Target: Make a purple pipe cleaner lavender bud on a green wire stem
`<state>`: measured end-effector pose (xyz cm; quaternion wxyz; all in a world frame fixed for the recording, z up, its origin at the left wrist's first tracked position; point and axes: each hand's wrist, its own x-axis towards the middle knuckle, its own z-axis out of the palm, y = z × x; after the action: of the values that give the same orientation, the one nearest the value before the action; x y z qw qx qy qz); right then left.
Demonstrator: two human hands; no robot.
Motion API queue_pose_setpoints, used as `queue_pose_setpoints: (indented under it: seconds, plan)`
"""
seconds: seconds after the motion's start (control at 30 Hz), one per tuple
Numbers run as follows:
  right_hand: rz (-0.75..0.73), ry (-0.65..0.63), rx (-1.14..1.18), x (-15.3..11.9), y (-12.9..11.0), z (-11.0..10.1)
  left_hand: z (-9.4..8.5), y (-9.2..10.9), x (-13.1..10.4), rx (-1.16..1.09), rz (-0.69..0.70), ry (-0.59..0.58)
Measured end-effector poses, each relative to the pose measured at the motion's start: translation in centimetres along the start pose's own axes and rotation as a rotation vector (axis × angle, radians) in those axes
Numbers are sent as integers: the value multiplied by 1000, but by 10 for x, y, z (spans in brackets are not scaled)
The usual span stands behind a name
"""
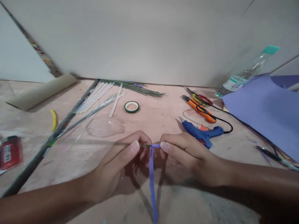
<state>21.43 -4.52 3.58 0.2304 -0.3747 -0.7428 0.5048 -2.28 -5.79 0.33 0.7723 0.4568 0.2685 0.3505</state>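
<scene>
Between thumb and fingers, my left hand [126, 155] pinches a thin green stem [146, 145] that extends out to the left. At the stem's right end is a bumpy purple wrap [155, 145], gripped at its right tip by my right hand [187, 152]. A purple strip [152, 183] hangs down from the wrap, just right of my left fingertips, its lower end near the bottom edge. Both hands are close together, low in the middle of the view. The lower fingers of each hand are partly hidden.
Ahead lie a green tape roll [131, 107], glue sticks [116, 100] and green stems [140, 88]. To the right are a blue glue gun [201, 132], an orange tool [202, 110], scissors [202, 99], a bottle [245, 74] and purple sheets [263, 109]. At left: a cardboard tube [42, 93].
</scene>
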Motion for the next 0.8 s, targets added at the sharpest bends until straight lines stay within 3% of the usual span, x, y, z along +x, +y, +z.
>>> queue_pose_setpoints:
  seconds: [0.2, 0.3, 0.43, 0.8]
  plan:
    - [66, 144, 215, -2, 17, 10, -4, -1, 2, 138, -75, -38]
    - [120, 180, 264, -3, 19, 14, -1, -4, 4, 52, -109, -22]
    - [88, 269, 185, -2, 20, 16, 1, -7, 6, -19, -122, 13]
    - [-8, 334, 20, 0, 28, 19, 0, -5, 5, 26, -136, 57]
